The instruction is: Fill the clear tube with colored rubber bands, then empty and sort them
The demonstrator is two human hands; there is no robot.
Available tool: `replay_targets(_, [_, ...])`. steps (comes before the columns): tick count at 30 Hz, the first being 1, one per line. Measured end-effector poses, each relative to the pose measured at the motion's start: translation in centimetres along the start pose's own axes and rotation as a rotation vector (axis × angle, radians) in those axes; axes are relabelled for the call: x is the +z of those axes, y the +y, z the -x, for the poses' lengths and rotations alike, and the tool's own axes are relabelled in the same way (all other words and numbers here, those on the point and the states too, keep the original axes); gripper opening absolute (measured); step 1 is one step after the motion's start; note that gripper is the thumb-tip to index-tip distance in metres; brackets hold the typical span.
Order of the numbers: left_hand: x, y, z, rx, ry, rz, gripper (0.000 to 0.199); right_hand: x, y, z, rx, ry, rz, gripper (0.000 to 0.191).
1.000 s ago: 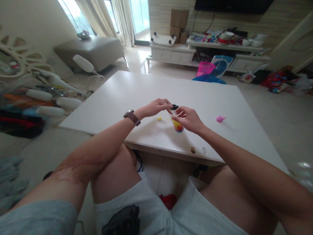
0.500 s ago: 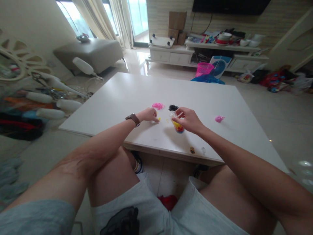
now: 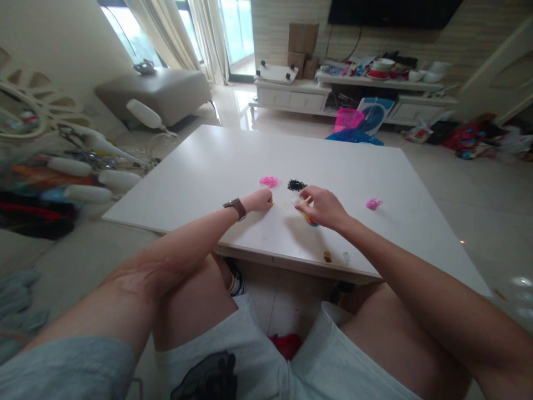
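Observation:
My right hand (image 3: 323,206) is closed around the upper part of a small clear jar (image 3: 310,220), which leans over the table with yellow, red and blue bits inside. Some of the jar is hidden behind my fingers. To its left, my left hand (image 3: 261,200) is low at the tabletop, fingers pinched with yellow rubber bands (image 3: 273,204) at the tips. A few loose yellow bands (image 3: 285,205) lie between the hands. Beyond them are a pile of pink rubber bands (image 3: 270,181) and a pile of black rubber bands (image 3: 296,184).
The white table (image 3: 233,150) spreads before my knees. A pink object (image 3: 373,204) sits at the right. Near the front edge lie a small yellow-and-dark figure (image 3: 327,256) and a clear piece (image 3: 346,257). A pink basket (image 3: 348,119) stands past the far edge.
My left hand has slid slightly right, its fingers curling in more. My right hand has tilted the jar further, with its mouth still toward the left.

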State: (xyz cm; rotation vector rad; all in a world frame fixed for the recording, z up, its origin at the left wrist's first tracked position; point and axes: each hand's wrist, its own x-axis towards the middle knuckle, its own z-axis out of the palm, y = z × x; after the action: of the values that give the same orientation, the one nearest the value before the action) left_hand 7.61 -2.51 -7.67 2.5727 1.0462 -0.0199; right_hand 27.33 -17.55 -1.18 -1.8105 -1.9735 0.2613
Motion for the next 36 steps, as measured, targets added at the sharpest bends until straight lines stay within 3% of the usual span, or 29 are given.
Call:
replay_targets(6, [-1.3, 0.7, 0.3, 0.174, 0.07, 0.235, 0.009, 0.1, 0.7, -0.1, 0.013, -0.081, 0.135, 0.021])
replay_targets(13, [-3.2, 3.2, 1.8, 0.419, 0.042, 0.425, 0.012, 0.1, 0.8, -0.1, -0.002, -0.105, 0.198, 0.023])
replay_targets(19, [-3.0, 4.7, 2.4, 0.425, 0.025, 0.362, 0.009, 0.0, 0.4, 0.0, -0.008, -0.107, 0.171, 0.019])
replay_targets(28, [-2.2, 4.9, 2.0, 0.406, 0.165, 0.42, 0.015, 0.2, 0.3, 0.0, -0.003, -0.099, 0.076, 0.018])
replay_targets(36, [-2.9, 4.4, 1.7, 0.36, 0.12, 0.467, 0.021, 0.0, 0.5, 0.0, 0.02, -0.058, 0.034, 0.02])
